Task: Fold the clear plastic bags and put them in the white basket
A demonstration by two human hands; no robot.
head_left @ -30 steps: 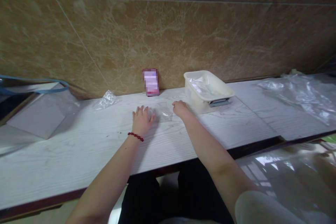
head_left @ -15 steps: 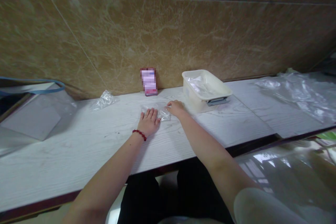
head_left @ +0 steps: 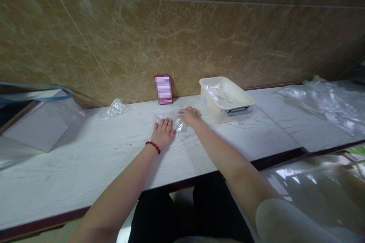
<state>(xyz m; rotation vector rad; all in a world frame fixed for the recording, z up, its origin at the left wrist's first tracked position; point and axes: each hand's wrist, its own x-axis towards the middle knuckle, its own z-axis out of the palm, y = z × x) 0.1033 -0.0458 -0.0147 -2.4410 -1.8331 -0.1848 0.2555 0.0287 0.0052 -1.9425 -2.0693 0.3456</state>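
A small clear plastic bag (head_left: 179,124) lies flat on the white wood-grain table. My left hand (head_left: 163,133), with a red bead bracelet at the wrist, rests palm down on the bag's left part, its fingers stretched out. At the bag's upper right, my right hand (head_left: 190,115) has its fingers bent, with thumb and forefinger on the plastic. The bag's left part is partly covered by the left hand.
Behind my hands a phone (head_left: 164,89) leans on the brown tiled wall. A white plastic bin (head_left: 212,111) holding clear bags stands to the right. Crumpled clear plastic (head_left: 115,109) lies left, near a white box (head_left: 35,131). More plastic sheeting (head_left: 322,97) spreads at far right.
My right hand has shifted slightly left over the bag. The left hand stays flat in place, and the whole view has moved a little.
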